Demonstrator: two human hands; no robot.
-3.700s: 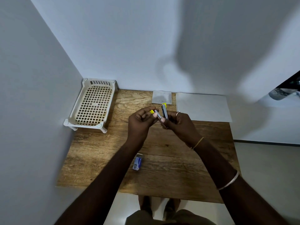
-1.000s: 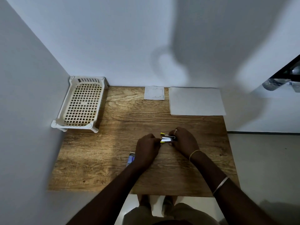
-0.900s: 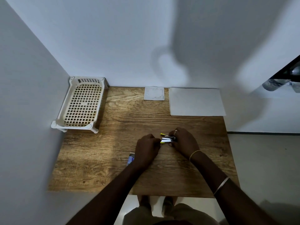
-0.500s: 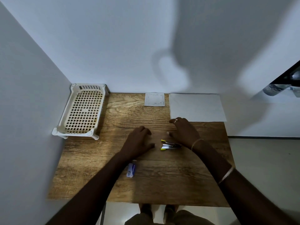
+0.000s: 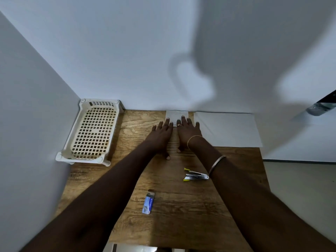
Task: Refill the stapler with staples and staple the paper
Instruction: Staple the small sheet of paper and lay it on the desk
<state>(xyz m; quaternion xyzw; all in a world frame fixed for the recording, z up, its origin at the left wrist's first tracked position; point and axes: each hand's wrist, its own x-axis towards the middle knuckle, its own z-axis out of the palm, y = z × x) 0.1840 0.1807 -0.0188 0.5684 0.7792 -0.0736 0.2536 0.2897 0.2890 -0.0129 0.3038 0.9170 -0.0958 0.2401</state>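
Wood-grain table (image 5: 181, 206), pushed into a white corner, and both hands are reaching to its far edge. Left hand (image 5: 161, 137) and right hand (image 5: 189, 133) are spread flat, holding nothing, with fingertips just landing on the small paper slip (image 5: 177, 115) against the back wall. The stapler (image 5: 195, 176) lies on its side near the right edge, touching or tucked under the right forearm as far as I can tell, and the blue staple box (image 5: 148, 202) sits closer to the near edge.

What I'd worry about: that forearm dragging back and knocking the stapler toward the right edge. Also the slip is flat against the wood with the wall right behind it, so getting a nail under it looks fiddly; it could skid or crumple. The bigger white sheet (image 5: 231, 130) in the far right corner sits just beside it and could get snagged.

Room-wise, the middle is wide open. The white basket (image 5: 91, 131) fills the far left corner, well apart.
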